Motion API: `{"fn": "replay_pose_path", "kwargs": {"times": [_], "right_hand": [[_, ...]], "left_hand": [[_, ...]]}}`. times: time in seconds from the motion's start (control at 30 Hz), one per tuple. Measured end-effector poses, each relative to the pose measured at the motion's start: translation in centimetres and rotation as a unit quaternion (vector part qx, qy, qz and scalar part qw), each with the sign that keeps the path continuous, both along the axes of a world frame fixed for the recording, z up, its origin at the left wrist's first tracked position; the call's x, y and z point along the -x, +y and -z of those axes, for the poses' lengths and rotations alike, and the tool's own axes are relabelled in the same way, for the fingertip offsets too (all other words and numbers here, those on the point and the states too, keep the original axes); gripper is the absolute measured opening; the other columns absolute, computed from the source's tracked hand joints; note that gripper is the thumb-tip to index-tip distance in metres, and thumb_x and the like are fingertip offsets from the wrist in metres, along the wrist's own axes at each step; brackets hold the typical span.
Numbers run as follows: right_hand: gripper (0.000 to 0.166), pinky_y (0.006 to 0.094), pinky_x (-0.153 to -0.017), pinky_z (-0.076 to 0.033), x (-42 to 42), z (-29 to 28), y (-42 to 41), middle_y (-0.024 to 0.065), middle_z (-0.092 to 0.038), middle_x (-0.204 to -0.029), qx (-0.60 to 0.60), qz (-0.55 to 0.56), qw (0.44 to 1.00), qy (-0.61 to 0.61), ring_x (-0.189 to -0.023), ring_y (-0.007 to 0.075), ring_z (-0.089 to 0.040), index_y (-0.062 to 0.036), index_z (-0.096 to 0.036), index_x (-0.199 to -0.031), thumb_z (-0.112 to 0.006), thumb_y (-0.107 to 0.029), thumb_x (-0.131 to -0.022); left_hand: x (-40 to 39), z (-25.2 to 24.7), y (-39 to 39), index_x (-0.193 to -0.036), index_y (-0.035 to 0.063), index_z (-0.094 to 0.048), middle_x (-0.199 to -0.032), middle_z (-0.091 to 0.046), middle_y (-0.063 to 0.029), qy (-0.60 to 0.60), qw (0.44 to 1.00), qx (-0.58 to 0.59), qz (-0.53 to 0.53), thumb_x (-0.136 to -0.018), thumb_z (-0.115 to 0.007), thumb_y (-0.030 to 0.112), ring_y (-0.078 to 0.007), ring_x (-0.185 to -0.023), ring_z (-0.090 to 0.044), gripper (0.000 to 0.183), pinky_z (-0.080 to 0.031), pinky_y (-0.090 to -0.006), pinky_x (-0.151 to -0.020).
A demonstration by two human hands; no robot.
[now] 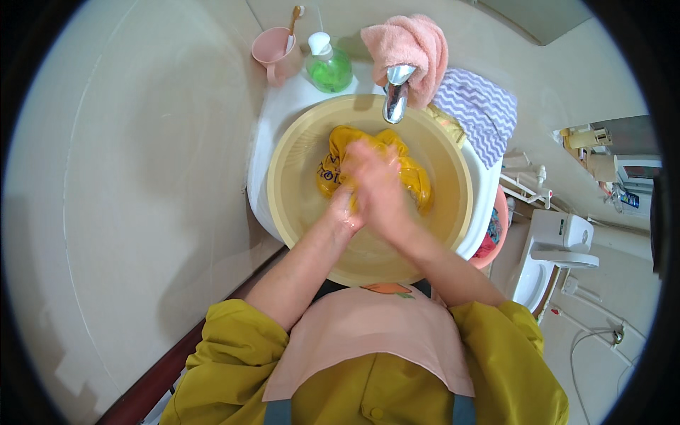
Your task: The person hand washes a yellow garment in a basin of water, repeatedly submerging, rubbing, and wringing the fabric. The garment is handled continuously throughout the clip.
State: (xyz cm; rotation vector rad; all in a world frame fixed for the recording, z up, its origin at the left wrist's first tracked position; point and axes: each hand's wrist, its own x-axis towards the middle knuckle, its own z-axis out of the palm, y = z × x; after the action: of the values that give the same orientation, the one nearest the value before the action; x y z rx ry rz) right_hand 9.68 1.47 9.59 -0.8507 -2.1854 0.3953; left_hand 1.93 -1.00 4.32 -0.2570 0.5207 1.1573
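A wet yellow cloth (415, 175) with dark blue lettering lies bunched in a round, pale yellow plastic basin (279, 186). Both my hands are together over the cloth, inside the basin. My left hand (345, 204) is wet and partly covered; a bit of yellow cloth shows between it and the other hand. Across the top lies my right hand (378, 186), blurred by motion, its fingers over the cloth. How its fingers close is not clear. Some water shows in the basin.
The basin rests on a white sink (260, 159) under a chrome faucet (394, 101). Behind stand a pink cup (271, 48) with a toothbrush and a green soap pump bottle (329, 69). A pink towel (419, 48) and a striped cloth (478, 106) lie at right. A toilet (536, 265) stands beyond.
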Motion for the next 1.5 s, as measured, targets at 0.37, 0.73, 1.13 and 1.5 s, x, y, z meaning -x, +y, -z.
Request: {"fn": "replay_pose_path", "kwargs": {"times": [0.37,0.73,1.13,1.5], "right_hand": [[0.040,0.0407,-0.100,-0.024,0.1,0.4,-1.1,0.0139,-0.048,-0.116,0.091,-0.006,0.996,0.001,-0.110,0.0279,-0.046,-0.0039,-0.048,-0.106,-0.038,0.012,-0.070],[0.030,0.0419,-0.099,-0.024,-0.6,-0.5,-2.3,0.0153,-0.046,-0.119,0.169,-0.022,0.985,0.029,-0.110,0.0310,-0.045,-0.0037,-0.048,-0.105,-0.039,0.005,-0.078],[0.033,0.0510,-0.100,-0.016,-1.3,-1.2,-1.5,0.0109,-0.049,-0.117,0.218,0.012,0.973,0.073,-0.118,0.0301,-0.037,-0.0023,-0.045,-0.112,-0.040,0.001,-0.080],[0.031,0.0519,-0.099,-0.018,-2.9,0.5,0.2,0.0154,-0.043,-0.124,0.305,0.054,0.939,0.146,-0.122,0.0258,-0.033,-0.0068,-0.049,-0.111,-0.039,-0.003,-0.082]], "left_hand": [[-0.4,6.7,0.1,-0.113,0.0089,-0.044,-0.107,-0.053,-0.0053,-0.119,0.978,-0.168,-0.017,-0.085,-0.051,0.025,-0.0182,-0.099,-0.051,0.033,-0.042,-0.0321,-0.085],[-0.4,-2.0,-0.8,-0.121,0.0197,-0.042,-0.118,-0.048,-0.0045,0.055,0.994,-0.034,-0.086,-0.085,-0.047,0.035,-0.0184,-0.107,-0.047,0.039,-0.040,-0.0385,-0.091],[-0.8,-2.4,-0.8,-0.123,0.0132,-0.037,-0.118,-0.047,-0.0030,0.098,0.988,-0.024,-0.114,-0.089,-0.041,0.033,-0.0160,-0.109,-0.046,0.039,-0.034,-0.0354,-0.096],[-0.5,-3.0,0.3,-0.119,0.0128,-0.041,-0.114,-0.051,-0.0016,0.064,0.996,0.020,-0.063,-0.087,-0.046,0.028,-0.0157,-0.107,-0.048,0.036,-0.040,-0.0330,-0.091]]}}
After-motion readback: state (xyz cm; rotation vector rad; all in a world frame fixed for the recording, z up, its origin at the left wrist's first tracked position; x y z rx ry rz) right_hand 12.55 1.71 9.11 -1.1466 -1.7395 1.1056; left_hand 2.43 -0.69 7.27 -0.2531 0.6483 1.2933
